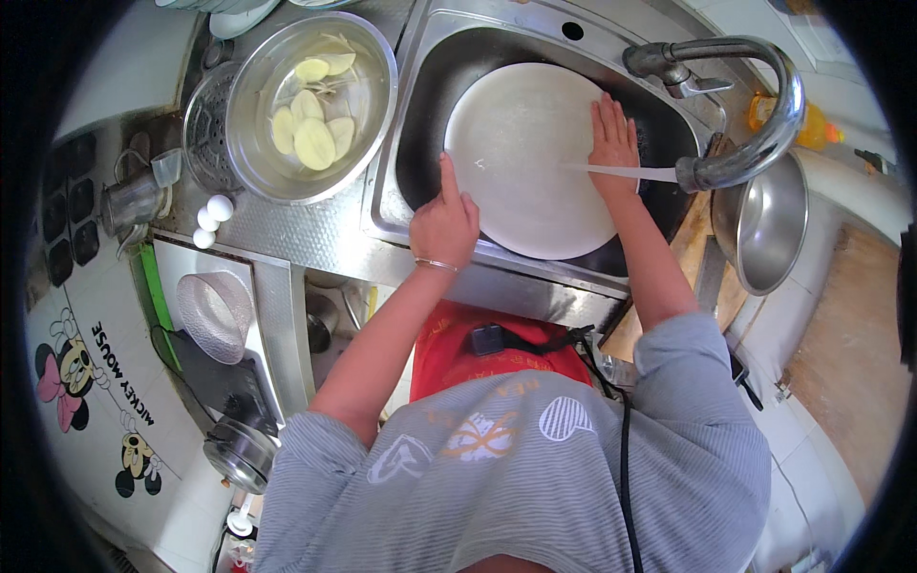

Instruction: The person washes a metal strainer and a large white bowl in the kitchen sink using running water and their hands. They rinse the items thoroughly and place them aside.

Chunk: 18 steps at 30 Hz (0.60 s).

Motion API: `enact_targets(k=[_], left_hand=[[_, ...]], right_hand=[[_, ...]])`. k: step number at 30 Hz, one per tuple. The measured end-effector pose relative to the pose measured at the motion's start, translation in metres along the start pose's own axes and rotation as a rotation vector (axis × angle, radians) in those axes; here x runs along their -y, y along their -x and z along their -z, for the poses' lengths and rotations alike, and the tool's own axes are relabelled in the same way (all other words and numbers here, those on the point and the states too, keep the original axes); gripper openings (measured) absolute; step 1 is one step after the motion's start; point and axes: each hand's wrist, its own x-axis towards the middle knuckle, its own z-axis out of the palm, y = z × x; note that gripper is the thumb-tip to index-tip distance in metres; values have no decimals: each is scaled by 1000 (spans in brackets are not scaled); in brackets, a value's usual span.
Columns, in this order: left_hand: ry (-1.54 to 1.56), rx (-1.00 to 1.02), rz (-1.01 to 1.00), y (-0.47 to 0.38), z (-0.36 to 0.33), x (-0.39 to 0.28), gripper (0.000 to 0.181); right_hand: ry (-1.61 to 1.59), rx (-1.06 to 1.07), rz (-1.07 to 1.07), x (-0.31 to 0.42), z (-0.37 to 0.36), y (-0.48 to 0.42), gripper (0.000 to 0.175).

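Observation:
A large round white board or plate [534, 172] lies in the sink, tilted over its front rim. My left hand [445, 225] holds it at the lower left edge, with the index finger stretched along the rim. The undersides of these fingers are hidden. On the right side of the board my right hand [614, 150] rests flat, fingers stretched. A stream of water [634, 172] runs from the chrome tap [777, 107] across that hand and onto the wet white surface.
Left of the sink basin [423, 93] stands a steel bowl [247, 136] with potato slices [315, 143] in water. Several white eggs [220, 208] lie near it. An empty steel bowl [770, 229] leans at right, by a wooden board [691, 251] and a knife blade [711, 276].

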Motion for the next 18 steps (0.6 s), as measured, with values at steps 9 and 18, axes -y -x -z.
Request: enact_targets(k=[9,18], left_hand=[[-29,88,50,0,8,-4,71],[-11,103,54,-1,13,-7,74]], right_hand=[[-1019,-632,-387,-70,77,-52,68],[-419,-486,-100,-36,111,-27,63]])
